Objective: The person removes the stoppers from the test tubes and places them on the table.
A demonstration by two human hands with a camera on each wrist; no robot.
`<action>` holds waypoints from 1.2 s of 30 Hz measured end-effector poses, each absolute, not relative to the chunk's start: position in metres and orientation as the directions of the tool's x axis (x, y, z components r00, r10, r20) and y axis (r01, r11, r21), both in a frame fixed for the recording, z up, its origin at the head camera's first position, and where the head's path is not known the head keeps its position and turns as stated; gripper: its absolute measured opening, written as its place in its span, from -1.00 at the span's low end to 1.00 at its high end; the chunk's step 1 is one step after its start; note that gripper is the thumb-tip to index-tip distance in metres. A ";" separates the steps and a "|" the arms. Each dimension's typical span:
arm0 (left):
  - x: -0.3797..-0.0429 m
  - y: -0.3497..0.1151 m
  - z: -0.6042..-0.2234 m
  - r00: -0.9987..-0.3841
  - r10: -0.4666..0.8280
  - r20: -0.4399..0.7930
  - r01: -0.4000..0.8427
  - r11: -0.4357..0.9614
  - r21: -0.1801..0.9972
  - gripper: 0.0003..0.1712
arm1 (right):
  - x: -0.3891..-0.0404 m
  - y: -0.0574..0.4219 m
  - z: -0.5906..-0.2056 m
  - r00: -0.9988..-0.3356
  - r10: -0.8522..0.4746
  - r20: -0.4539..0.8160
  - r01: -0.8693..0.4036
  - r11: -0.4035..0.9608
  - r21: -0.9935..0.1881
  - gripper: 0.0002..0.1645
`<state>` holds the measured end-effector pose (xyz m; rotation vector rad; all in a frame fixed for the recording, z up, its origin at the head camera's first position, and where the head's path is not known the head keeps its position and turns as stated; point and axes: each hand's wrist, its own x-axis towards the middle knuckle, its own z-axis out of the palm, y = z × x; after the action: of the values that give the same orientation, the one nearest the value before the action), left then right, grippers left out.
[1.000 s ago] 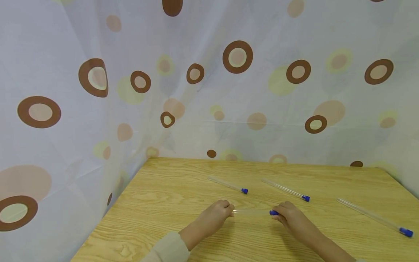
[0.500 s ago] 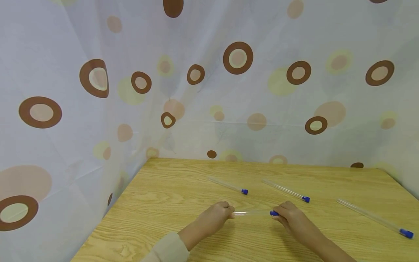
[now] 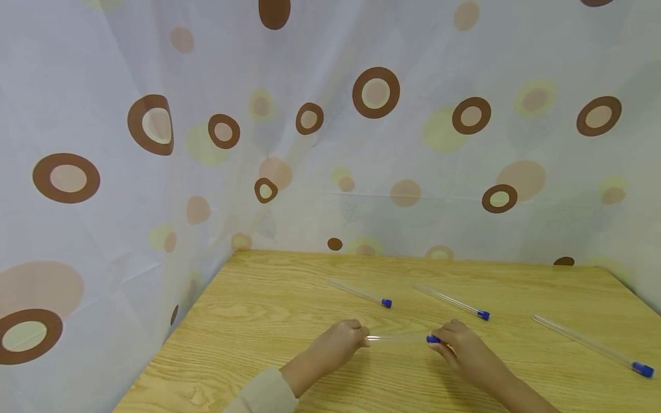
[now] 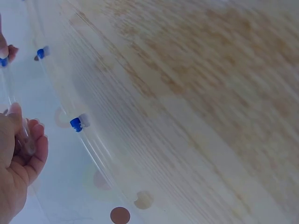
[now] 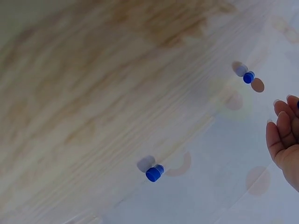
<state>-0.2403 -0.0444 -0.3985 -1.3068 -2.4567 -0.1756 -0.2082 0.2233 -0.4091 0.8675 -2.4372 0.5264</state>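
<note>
A clear test tube (image 3: 397, 337) with a blue cap (image 3: 432, 339) is held level above the table, in front of the person. Its uncapped end sits in my left hand (image 3: 339, 343), whose fingers and thumb wrap round it; the left wrist view shows the rounded tube end (image 4: 29, 147) between the curled fingers. My right hand (image 3: 467, 351) pinches the blue cap between thumb and fingers. In the right wrist view only part of the right hand (image 5: 287, 137) shows at the edge, the cap mostly out of frame.
Three more blue-capped tubes lie on the wooden table (image 3: 248, 298): one at the back middle (image 3: 358, 292), one right of it (image 3: 449, 300), one at the far right (image 3: 588, 344). A dotted curtain (image 3: 310, 218) hangs behind and at the left.
Both hands stay on the same tube at nearly the same place. The right hand's fingers and thumb have shifted slightly about the cap. The other tubes lie as before.
</note>
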 end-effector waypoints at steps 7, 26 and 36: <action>-0.243 -0.047 -0.401 -0.485 0.776 0.402 0.843 0.538 -0.021 -0.82 | -0.210 0.227 -0.409 -0.662 -0.498 0.560 -0.712 0.651 -0.262 -0.99; -0.243 -0.048 -0.396 -0.454 0.770 0.448 0.841 0.536 -0.069 -0.82 | -0.214 0.233 -0.402 -0.734 -0.547 0.402 -0.678 0.566 -0.469 -0.79; -0.244 -0.051 -0.399 -0.431 0.779 0.457 0.843 0.527 -0.104 -0.84 | -0.213 0.233 -0.402 -0.750 -0.552 0.364 -0.652 0.528 -0.543 -0.84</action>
<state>-0.2440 -0.0513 -0.3989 -1.3227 -2.3177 -0.1925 -0.2130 0.2334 -0.4024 1.0375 -2.6148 1.0241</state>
